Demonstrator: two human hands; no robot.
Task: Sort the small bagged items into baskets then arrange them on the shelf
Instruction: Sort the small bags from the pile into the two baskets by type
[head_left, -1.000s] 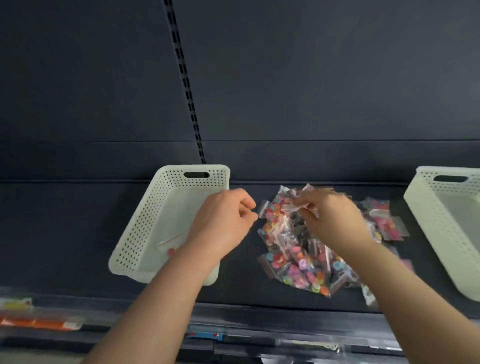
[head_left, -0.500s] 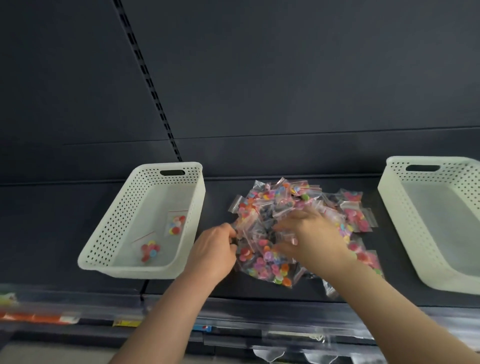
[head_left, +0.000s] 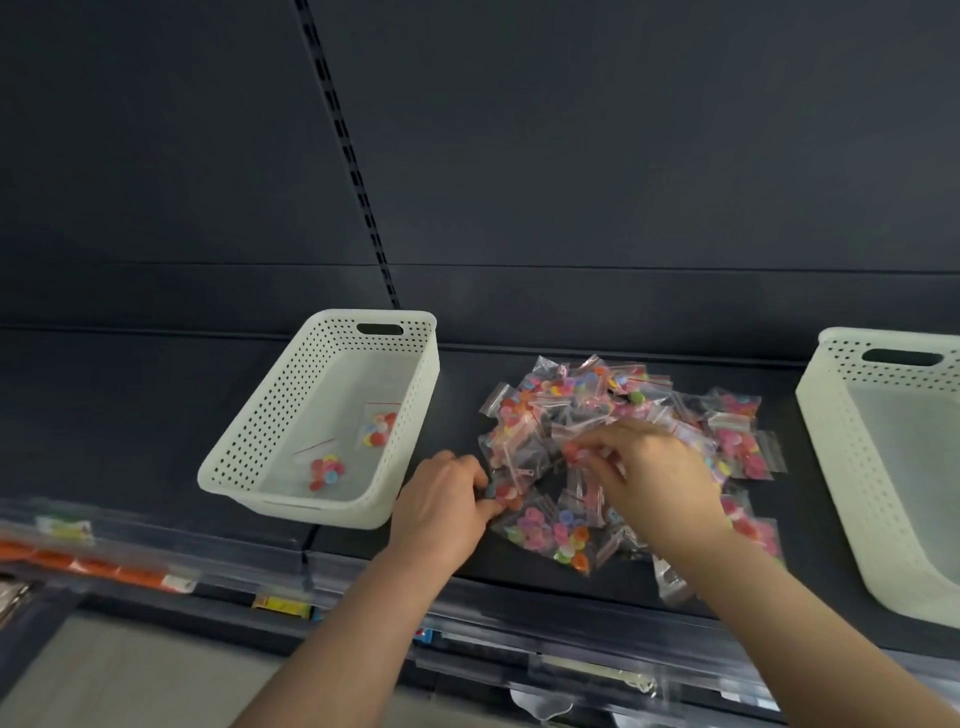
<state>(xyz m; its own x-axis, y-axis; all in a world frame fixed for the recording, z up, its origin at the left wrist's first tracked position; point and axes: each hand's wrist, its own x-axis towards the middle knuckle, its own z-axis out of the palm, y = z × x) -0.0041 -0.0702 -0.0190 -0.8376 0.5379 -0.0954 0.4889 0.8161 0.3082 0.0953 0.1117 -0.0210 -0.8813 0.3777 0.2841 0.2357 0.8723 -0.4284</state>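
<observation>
— Step in hand?
— Sorting, and early in it: just two bags (head_left: 326, 470) down in the left basket (head_left: 249, 447), at nine o'clock from the pile (head_left: 550, 530); right basket (head_left: 831, 441) at three o'clock, floor only partly in view. All of it on the dark shelf (head_left: 104, 405).
— Hands?
— Left hand (head_left: 441, 499) at the pile's eight o'clock edge, fingers curled, pinching a red-button bag (head_left: 505, 492) flat on the shelf. Right hand (head_left: 654, 478) over the pile's middle, fingers bent down, seemingly nipping a second bag (head_left: 571, 451) between thumb and forefinger; hard to say how firmly.
— Next move?
— Likely lifting each bag clear without dragging its slippery neighbours along, reading the colours inside, then dropping into the matching basket. Needs a light, separate pull per hand. Arranging on the shelf much later.
</observation>
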